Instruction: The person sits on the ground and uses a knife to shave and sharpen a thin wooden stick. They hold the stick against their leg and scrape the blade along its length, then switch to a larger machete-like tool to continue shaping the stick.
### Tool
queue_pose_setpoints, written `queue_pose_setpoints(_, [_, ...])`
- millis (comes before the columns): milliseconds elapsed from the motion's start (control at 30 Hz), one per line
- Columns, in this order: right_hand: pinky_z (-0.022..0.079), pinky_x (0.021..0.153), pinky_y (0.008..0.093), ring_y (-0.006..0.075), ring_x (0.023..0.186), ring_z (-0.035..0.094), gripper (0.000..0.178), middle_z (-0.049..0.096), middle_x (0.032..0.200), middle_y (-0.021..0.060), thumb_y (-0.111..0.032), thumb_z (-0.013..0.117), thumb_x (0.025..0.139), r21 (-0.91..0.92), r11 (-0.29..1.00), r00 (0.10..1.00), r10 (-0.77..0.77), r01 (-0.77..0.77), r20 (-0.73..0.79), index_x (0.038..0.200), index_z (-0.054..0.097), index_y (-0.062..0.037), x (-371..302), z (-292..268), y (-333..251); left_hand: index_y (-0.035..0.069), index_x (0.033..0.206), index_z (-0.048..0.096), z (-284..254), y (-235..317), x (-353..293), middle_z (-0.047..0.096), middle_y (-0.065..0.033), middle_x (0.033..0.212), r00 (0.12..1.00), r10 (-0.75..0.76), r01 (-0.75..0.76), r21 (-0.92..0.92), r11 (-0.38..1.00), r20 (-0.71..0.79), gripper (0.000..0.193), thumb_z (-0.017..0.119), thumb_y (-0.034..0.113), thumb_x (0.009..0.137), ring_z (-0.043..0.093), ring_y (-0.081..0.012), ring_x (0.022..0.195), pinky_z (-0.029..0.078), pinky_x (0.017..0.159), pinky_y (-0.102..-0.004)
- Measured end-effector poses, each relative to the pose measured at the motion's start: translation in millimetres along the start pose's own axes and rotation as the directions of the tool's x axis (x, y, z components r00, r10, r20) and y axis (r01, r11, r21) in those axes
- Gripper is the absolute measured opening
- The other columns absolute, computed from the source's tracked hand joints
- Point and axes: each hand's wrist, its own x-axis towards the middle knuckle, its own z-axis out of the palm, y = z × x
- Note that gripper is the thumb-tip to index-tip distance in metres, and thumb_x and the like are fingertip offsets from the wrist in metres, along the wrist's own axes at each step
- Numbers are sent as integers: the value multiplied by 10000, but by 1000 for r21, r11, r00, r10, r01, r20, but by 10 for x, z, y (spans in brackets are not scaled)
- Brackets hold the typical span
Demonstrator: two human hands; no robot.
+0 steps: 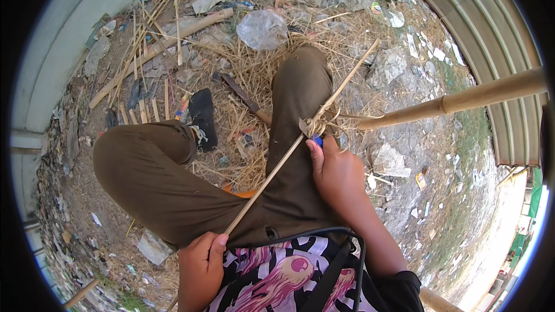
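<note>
My left hand (201, 268) is closed round the lower end of a long, thin bamboo strip (263, 188), close to my waist. The strip runs slantwise up across my lap and past my right knee. In my right hand (341, 170) is a small knife, its blue handle (317, 140) showing between thumb and fingers. Its short blade (305, 127) lies against the strip. Curled bamboo shavings (317, 125) bunch up around the blade and hide part of its edge.
A large knife (240, 92) lies on straw beyond my lap. Bamboo strips (139, 52) and a thick bamboo piece (199, 25) lie at far left. A bamboo pole (457, 99) juts in from the right. A corrugated sheet (491, 29) and a pale wall (52, 40) flank the littered ground.
</note>
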Motion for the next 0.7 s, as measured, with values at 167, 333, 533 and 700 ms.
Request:
queue_pose_setpoints(167, [463, 492, 554, 467, 547, 604, 432, 593, 579, 235, -418, 485, 1035, 41, 999, 1000, -30, 30, 7, 837, 533, -37, 20, -39, 96, -27, 859, 534, -52, -153, 123, 575, -129, 676, 988, -9, 22, -80, 997, 156, 284, 576, 203, 1021, 491, -195, 571, 408, 560, -332])
queue_pose_setpoints(333, [484, 447, 474, 371, 476, 622, 468, 583, 519, 163, -450, 514, 1017, -8, 989, 989, -148, 148, -29, 787, 531, -43, 29, -21, 149, -1, 1005, 531, 47, -214, 462, 500, 2, 589, 964, 43, 28, -263, 965, 261, 229, 548, 224, 1043, 432, -45, 542, 359, 507, -246])
queue_pose_setpoints(533, [472, 468, 502, 413, 501, 606, 460, 585, 551, 192, -438, 518, 1017, -30, 994, 995, -104, 104, 5, 780, 521, -43, 1, -40, -9, 25, 948, 554, 640, -77, 1056, 533, 31, 709, 937, 149, 38, -516, 856, 316, 231, 524, 229, 1051, 453, -35, 587, 381, 523, -219])
queue_pose_setpoints(700, [472, 445, 485, 394, 483, 612, 451, 574, 523, 175, -431, 546, 1008, -15, 992, 992, -123, 123, -29, 776, 519, -46, -1, -38, 42, 32, 907, 564, 807, 87, 1308, 523, 24, 708, 919, 178, 81, -609, 789, 352, 304, 507, 287, 1063, 486, -58, 634, 412, 576, -235])
